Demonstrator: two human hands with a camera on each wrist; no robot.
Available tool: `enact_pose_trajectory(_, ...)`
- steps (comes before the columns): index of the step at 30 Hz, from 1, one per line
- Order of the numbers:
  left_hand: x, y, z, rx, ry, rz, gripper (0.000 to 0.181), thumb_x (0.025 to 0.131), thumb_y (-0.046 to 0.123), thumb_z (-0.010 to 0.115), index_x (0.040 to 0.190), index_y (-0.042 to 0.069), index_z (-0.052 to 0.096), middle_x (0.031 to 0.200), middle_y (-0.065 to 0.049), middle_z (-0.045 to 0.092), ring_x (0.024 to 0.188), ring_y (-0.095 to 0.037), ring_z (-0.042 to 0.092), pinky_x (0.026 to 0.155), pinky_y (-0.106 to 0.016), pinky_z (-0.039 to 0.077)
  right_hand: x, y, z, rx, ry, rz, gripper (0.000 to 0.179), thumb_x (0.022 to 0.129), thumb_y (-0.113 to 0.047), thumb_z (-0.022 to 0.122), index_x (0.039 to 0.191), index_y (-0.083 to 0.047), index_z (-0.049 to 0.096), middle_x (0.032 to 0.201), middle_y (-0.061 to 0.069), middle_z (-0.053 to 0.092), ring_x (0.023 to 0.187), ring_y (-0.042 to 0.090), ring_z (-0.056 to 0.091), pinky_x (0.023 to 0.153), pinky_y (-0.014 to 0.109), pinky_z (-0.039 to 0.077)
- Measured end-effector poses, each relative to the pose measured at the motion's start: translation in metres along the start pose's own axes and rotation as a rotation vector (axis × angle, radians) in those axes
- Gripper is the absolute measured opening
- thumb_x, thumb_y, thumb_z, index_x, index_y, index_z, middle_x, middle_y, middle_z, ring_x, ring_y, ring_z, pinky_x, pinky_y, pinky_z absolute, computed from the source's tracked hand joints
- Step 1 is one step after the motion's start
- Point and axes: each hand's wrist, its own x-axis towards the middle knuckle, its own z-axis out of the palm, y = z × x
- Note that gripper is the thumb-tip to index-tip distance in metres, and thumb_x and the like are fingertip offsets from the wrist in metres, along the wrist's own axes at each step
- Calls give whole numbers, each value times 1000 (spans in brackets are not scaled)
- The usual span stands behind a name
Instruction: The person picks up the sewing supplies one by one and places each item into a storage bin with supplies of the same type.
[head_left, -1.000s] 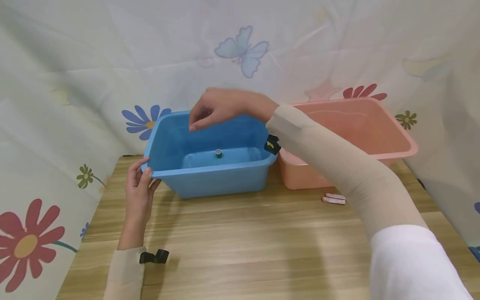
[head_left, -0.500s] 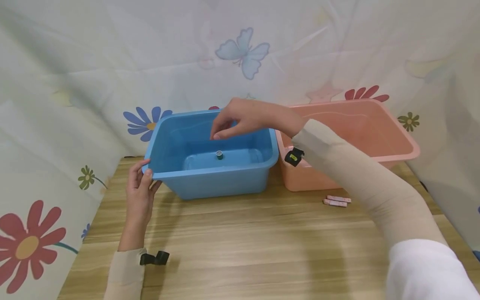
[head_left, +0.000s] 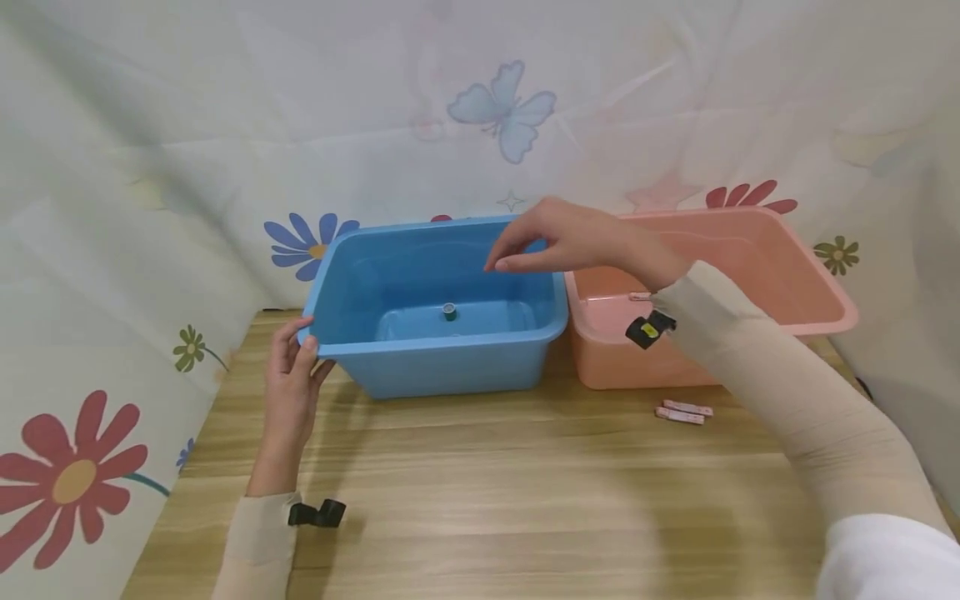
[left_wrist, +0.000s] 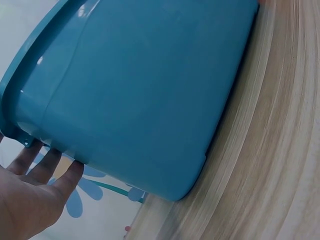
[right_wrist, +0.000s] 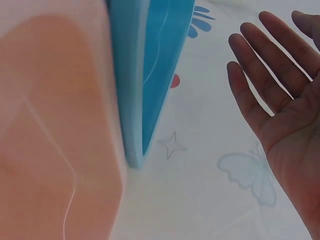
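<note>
A blue plastic bin (head_left: 442, 369) stands on the table, with a small dark green cylinder (head_left: 449, 312) with a pale top on its floor. My left hand (head_left: 291, 383) grips the bin's rim at its front left corner; in the left wrist view its fingers (left_wrist: 44, 167) reach under the rim. Above the bin's right side hovers my right hand (head_left: 561, 237), holding nothing. The right wrist view shows its palm (right_wrist: 292, 120) bare and its fingers loosely extended. To the right is a pink bin (head_left: 611, 367), partly hidden behind the right forearm.
Two small pink-and-white sticks (head_left: 684, 412) lie on the wooden table (head_left: 480, 492) before the pink bin. Another similar stick (head_left: 640, 297) shows inside that bin, partly covered by the sleeve. A white curtain (head_left: 360, 125) with flowers and a butterfly hangs behind.
My right hand has moved right, from over the left part of the blue bin to over its right side. The left hand keeps its grip on the rim. The pink bin's stick has come into view.
</note>
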Motion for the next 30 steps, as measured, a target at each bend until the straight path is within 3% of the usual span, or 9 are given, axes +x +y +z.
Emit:
enact_pose_trajectory(8,-1,-3,2,-5,3,1,37,107,18,54,142,12,50,149,-11,44,132,-32,45,91,-28,52,-68,-19,12,-23,61,61,26,100,-26,68,124,-25,73,118,-14,71,107,5,65,90,37,55)
enact_pose_trajectory(11,-1,-4,5,-6,-4,-5,36,106,17,54,142,12,51,150,-12,44,131,-32,46,91,-29,52,-98,-32,29,-34,84,30,28,99,-23,69,126,-26,72,121,-15,70,109,6,66,89,38,56)
enact_pose_trajectory(13,0,-4,7,-7,-17,-10,36,106,18,55,142,12,51,152,-12,42,132,-31,46,92,-29,52,-117,-40,41,-85,98,13,29,98,-27,70,127,-30,71,123,-18,69,110,4,66,88,34,56)
enact_pose_trajectory(17,4,-4,9,-10,-36,-8,38,106,21,56,143,13,51,154,-11,40,133,-28,45,94,-28,51,-149,-51,66,-88,122,-28,35,95,-22,73,129,-31,69,127,-18,67,116,5,64,95,25,51)
enact_pose_trajectory(20,6,-4,8,-19,-32,-3,37,106,21,56,142,12,51,152,-11,41,131,-27,46,94,-28,51,-169,-50,89,-2,197,-64,43,89,-6,76,128,-23,69,124,-9,70,112,8,66,97,20,48)
enact_pose_trajectory(24,3,-4,7,-23,-23,-14,35,106,19,56,140,11,52,151,-11,42,128,-28,48,91,-29,52,-200,-45,129,-41,334,39,49,84,2,77,125,-24,71,118,-8,72,107,9,68,94,15,48)
enact_pose_trajectory(26,2,-4,7,-21,-28,-18,35,106,18,56,140,10,52,152,-12,41,128,-29,48,91,-28,52,-218,-41,148,-94,391,131,48,83,3,78,122,-26,72,116,-8,72,106,9,68,91,12,47)
enact_pose_trajectory(28,2,-4,8,-15,-38,-17,36,106,19,56,141,10,51,154,-12,40,130,-30,46,92,-28,53,-236,-35,163,-155,437,203,42,84,2,78,118,-23,74,114,-5,73,104,10,68,90,9,45)
enact_pose_trajectory(30,3,-4,9,-10,-51,-11,37,106,19,56,142,10,51,155,-11,38,133,-31,45,93,-28,53,-252,-28,172,-217,478,249,27,91,-6,75,114,-19,76,112,-1,74,101,14,69,93,7,42)
